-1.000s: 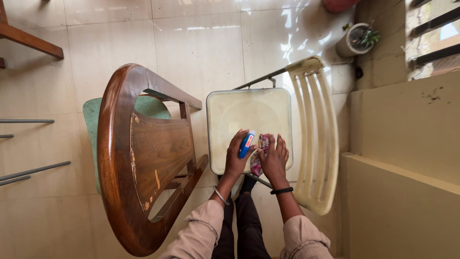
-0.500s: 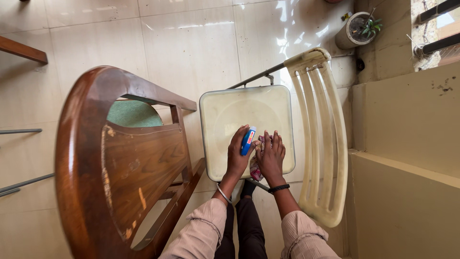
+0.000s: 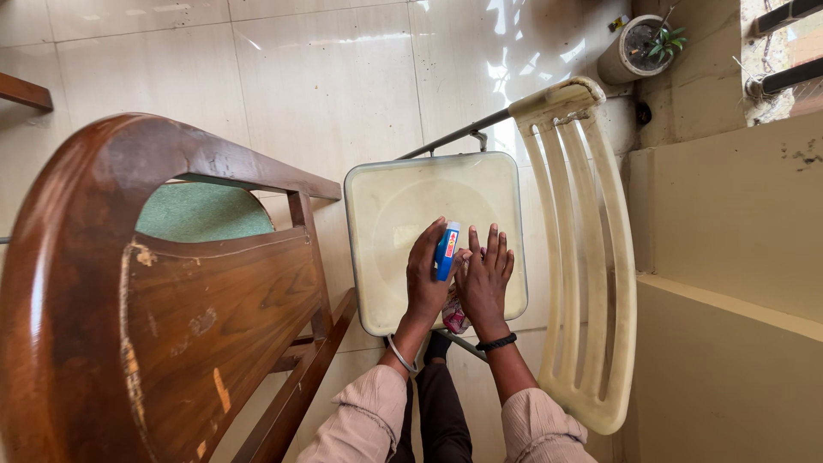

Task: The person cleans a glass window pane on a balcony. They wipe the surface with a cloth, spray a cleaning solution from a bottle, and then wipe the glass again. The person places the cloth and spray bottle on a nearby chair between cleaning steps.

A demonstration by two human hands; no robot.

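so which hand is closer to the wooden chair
Left. The left hand, holding a small blue bottle, is on the cream seat on the wooden chair's side; the right hand presses a patterned cloth farther away.

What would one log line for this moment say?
left hand: holds blue tube | right hand: flat on patterned cloth | surface: cream chair seat | beside: wooden chair
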